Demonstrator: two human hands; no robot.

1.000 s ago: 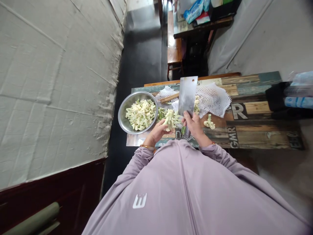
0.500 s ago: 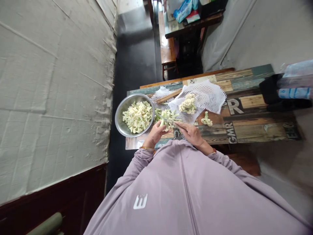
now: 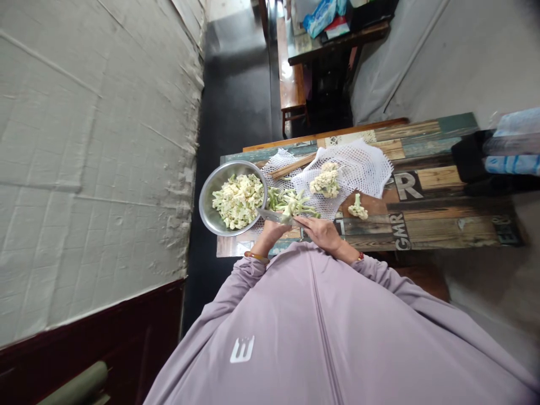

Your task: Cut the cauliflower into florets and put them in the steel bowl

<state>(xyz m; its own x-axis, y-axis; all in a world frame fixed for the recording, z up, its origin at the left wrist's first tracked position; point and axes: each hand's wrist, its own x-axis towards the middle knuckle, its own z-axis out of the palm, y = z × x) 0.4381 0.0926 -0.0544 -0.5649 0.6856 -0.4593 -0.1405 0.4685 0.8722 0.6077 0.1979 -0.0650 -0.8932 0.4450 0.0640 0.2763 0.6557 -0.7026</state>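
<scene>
In my right hand [image 3: 324, 232] is a knife [image 3: 270, 215], its blade pointing left toward the bowl rim. My left hand [image 3: 272, 232] is closed on a cauliflower piece [image 3: 287, 217]; the blade passes over the fingers and partly hides them. A steel bowl [image 3: 206, 211] beside the left hand holds many cut cauliflower florets [image 3: 237, 199]. Pale green cauliflower stalks [image 3: 295, 200] lie just beyond both hands. A larger cauliflower chunk [image 3: 324, 180] rests on white foam netting [image 3: 365, 160], and a small floret [image 3: 358, 208] lies to the right.
The hands work over a wood-patterned table [image 3: 439, 225]. Thin wooden sticks [image 3: 293, 166] lie on the netting. Packages [image 3: 512, 163] sit at the right end. Beyond are a bench [image 3: 291, 90] and another table [image 3: 337, 46]; a white wall [image 3: 105, 140] stands left.
The knife blade has swung left and now shows above my left hand. My right hand has shifted slightly left, and the left hand has turned with the cauliflower piece.
</scene>
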